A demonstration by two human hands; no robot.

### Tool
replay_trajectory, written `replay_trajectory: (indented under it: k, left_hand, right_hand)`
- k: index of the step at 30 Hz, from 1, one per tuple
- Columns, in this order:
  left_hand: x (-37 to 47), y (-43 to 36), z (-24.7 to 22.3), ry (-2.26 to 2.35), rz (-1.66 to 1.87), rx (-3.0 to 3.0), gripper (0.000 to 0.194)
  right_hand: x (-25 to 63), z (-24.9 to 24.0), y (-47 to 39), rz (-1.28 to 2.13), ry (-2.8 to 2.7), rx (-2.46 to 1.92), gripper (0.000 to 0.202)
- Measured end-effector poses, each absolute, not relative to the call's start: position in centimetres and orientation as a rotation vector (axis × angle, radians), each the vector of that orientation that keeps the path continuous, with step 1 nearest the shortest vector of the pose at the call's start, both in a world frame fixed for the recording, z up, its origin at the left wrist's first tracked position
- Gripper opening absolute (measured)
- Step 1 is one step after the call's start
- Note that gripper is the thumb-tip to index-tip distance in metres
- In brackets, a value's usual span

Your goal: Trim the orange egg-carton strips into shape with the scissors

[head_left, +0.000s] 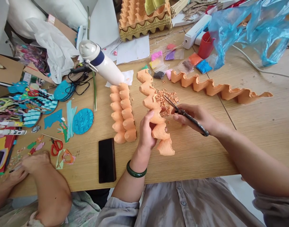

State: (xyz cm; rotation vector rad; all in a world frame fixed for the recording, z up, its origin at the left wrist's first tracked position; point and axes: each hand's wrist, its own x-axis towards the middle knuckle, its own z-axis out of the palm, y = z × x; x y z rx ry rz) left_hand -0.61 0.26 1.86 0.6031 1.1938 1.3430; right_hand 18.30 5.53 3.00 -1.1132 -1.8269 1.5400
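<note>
Orange carton strip [159,126] hangs over the worktop [182,160], the left hand's [146,130] fingers closed round its middle, probably to steady it for trimming. The right hand [198,118] has its fingers wrapped on the black scissors [189,118], their blades over the scraps [166,97], likely so that cuttings collect in one pile.

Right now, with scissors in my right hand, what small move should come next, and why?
I'd probably bring the scissors closer to the right edge of the held carton strip: the left hand steadies it, and the blades point that way, over the clippings.
</note>
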Motion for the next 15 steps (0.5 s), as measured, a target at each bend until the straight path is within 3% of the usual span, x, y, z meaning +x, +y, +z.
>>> replay_trajectory:
  k: [5, 15]
  left_hand:
    - [-0.64, 0.11, 2.31, 0.977, 1.235, 0.438, 0.037]
    - [-0.32, -0.08, 2.23, 1.032, 1.185, 0.426, 0.034]
  right_hand:
    - [17.86, 2.64, 5.15, 1.163, -2.061, -1.210, 0.035]
    - [17.75, 2.21, 5.00, 0.987, -2.149, -1.165, 0.032]
